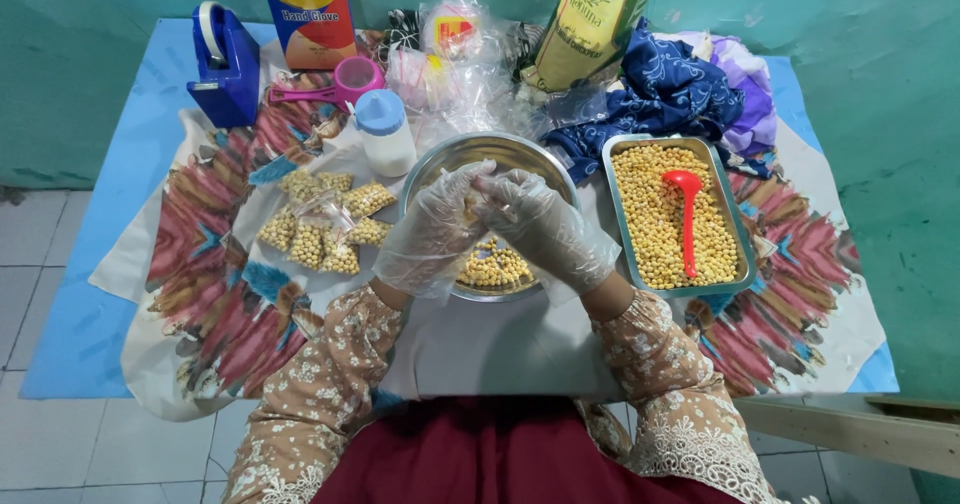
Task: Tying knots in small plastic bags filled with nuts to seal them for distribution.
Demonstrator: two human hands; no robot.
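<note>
Home food-packing corner: low table (120, 144) on tiled floor (40, 254), teal painted wall (880, 114), patterned cloth (200, 244), chickpea tray (676, 214), filled packets (320, 229), tape dispenser (224, 64).

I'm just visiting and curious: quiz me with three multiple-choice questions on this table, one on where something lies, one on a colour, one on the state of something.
1. Where does the red plastic ladle lie?
A. in the rectangular metal tray of yellow beans
B. in the round metal bowl
C. on the floor tiles

2. What colour is the tape dispenser at the far left?
A. green
B. blue
C. white

3. How are the person's hands, the left hand and the right hand?
A. bare
B. in thick wool mittens
C. in thin clear plastic gloves

Answers: 1 A, the ladle rests on the beans in the tray right of the bowl. 2 B, its body is plainly blue. 3 C, wrinkled see-through film covers both hands, held together over the bowl.
</note>
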